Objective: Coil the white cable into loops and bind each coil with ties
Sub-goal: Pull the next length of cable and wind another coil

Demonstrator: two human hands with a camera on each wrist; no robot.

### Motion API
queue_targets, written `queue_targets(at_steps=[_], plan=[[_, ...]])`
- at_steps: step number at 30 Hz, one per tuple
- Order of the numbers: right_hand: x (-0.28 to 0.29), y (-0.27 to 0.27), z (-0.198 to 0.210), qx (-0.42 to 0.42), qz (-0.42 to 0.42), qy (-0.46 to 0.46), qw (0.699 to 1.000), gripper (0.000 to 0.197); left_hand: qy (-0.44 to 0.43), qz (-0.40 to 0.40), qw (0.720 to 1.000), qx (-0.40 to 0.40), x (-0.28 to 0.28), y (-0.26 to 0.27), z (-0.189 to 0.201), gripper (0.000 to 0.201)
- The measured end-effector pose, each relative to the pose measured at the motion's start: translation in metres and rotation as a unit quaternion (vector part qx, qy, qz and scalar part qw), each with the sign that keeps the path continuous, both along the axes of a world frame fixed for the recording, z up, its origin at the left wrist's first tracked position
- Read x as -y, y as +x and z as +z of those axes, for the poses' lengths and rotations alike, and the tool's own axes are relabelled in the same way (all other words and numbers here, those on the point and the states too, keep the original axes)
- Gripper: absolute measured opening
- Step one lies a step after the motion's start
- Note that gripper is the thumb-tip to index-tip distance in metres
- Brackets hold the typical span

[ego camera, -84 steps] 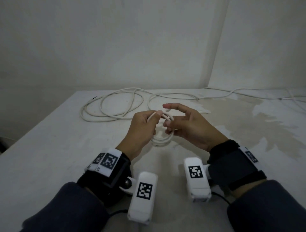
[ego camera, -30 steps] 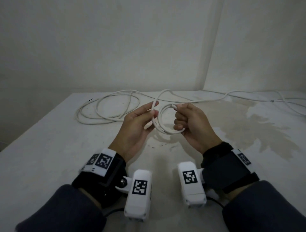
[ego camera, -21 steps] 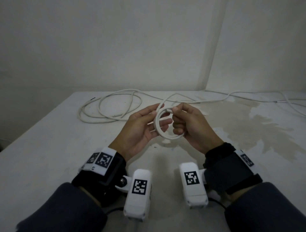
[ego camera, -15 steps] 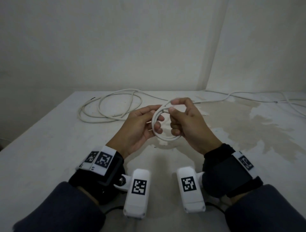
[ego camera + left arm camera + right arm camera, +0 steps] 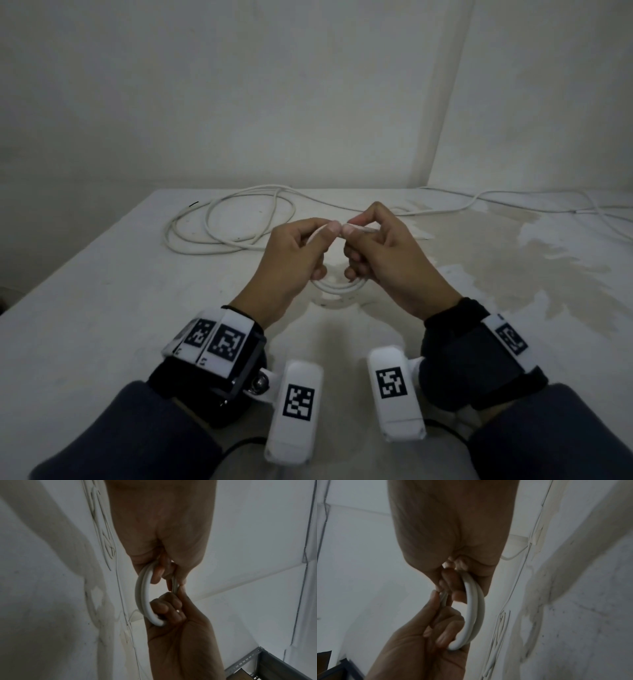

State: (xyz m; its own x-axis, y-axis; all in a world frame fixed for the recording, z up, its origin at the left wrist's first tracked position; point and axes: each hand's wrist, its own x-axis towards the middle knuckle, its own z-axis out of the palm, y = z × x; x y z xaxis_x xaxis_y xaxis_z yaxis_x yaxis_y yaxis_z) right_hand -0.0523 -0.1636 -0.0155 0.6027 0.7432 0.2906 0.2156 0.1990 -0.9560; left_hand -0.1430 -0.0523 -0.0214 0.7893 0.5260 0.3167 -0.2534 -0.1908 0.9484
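Change: thumbs now meet atop the coil [image 5: 337, 287] (previously apart).
Grip: left hand [image 5: 291, 260] and right hand [image 5: 387, 253] both pinch it.
Hidden: coil top, behind fingers.

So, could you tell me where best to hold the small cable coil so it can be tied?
Probably pinch the coil at its top, where the left hand and right hand already meet, coming from one side. The turns lie stacked there; the lower arc hangs free for a tie.

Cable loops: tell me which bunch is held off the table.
The small coil, gripped by left hand and right hand; the big loops lie flat behind.
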Motion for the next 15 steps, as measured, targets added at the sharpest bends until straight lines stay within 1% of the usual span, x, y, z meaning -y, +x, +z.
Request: queue_targets(at_steps=[2,4,5,8,10,11,14,15], plan=[[0.001,0.001,0.001,0.064,-0.032,-0.018,0.997,0.014,0.031,0.024,0.999,0.003,0.000,0.000,-0.001,0.021],[0.002,0.009,0.000,0.169,-0.092,-0.054,0.980,0.011,0.050,0.040,0.998,0.009,0.000,-0.001,-0.001,0.020],[0.003,0.014,-0.002,0.206,-0.119,-0.079,0.968,0.011,0.054,0.045,0.997,0.011,-0.001,-0.001,-0.001,0.019],[0.006,0.027,-0.006,0.234,-0.193,-0.143,0.942,0.019,0.058,0.057,0.997,0.015,-0.001,-0.001,0.000,0.019],[0.007,0.027,-0.005,0.254,-0.238,-0.166,0.923,0.013,0.060,0.064,0.996,0.020,-0.001,0.000,0.000,0.019],[0.008,0.027,-0.004,0.268,-0.251,-0.141,0.919,0.011,0.060,0.068,0.996,0.024,-0.001,0.001,0.000,0.020],[0.009,0.025,-0.001,0.323,-0.236,0.020,0.916,0.011,0.053,0.079,0.995,0.038,0.000,0.001,0.003,0.020],[0.009,0.024,-0.001,0.335,-0.233,0.055,0.911,0.009,0.050,0.079,0.995,0.043,0.000,0.001,0.004,0.019]])
